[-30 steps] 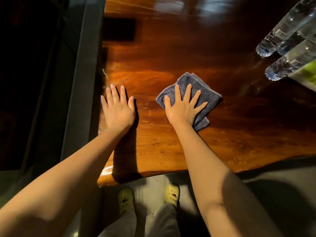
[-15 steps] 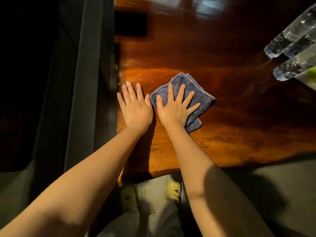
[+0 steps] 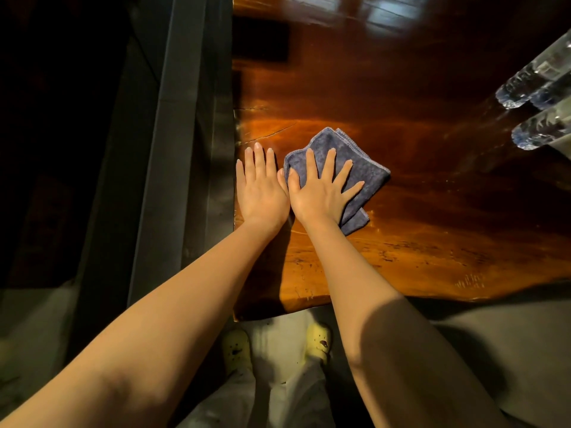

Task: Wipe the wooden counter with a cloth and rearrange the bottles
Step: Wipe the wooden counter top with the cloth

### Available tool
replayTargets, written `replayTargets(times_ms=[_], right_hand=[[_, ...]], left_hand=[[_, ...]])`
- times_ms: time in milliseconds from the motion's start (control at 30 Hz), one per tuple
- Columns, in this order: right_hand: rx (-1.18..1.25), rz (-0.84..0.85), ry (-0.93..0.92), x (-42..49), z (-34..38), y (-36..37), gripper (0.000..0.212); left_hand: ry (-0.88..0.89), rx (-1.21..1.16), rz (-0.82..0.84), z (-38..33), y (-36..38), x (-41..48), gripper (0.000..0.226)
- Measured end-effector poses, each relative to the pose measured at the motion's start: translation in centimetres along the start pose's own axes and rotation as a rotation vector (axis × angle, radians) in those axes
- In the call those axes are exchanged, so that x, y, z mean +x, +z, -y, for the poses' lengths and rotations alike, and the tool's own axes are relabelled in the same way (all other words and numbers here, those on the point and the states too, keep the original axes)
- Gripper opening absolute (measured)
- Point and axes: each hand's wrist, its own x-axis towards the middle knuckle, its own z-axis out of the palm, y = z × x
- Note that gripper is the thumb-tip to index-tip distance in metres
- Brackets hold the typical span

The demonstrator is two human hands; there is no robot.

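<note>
the right hand, flat with fingers spread on the folded blue cloth, has slid it left until it touches the flat, empty left hand at the counter edge; left end wiped; bottles untouched far right.

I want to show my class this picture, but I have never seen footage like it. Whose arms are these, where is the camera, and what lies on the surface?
No machine here: a person wears a wide-angle camera on the head, looking down, so you see their own two bare arms and, below, their yellow shoes. The surface is a glossy wooden counter. The left hand lies flat on the bare wood at the counter's left edge. The right hand, fingers spread, presses flat on a folded blue-grey cloth; it has no closed grip on it. The two hands touch side by side. At the far right lie clear plastic bottles, partly cut off by the picture's edge.
</note>
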Motion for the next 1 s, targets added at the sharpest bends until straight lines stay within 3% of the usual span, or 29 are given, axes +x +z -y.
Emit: replayTargets(times_ms=[433,733,1000], right_hand=[[0.048,0.005,-0.151,-6.5,0.4,0.7,0.059],[0.043,0.003,-0.275,-8.9,-2.7,0.5,0.058],[0.039,0.004,-0.322,-8.9,-6.5,0.0,0.059]], left_hand=[[0.05,-0.18,0.008,3.2,-0.2,-6.9,0.055],[0.026,0.03,-0.034,2.0,0.4,-10.2,0.057],[0.008,0.009,0.027,-0.9,0.5,-11.7,0.061]])
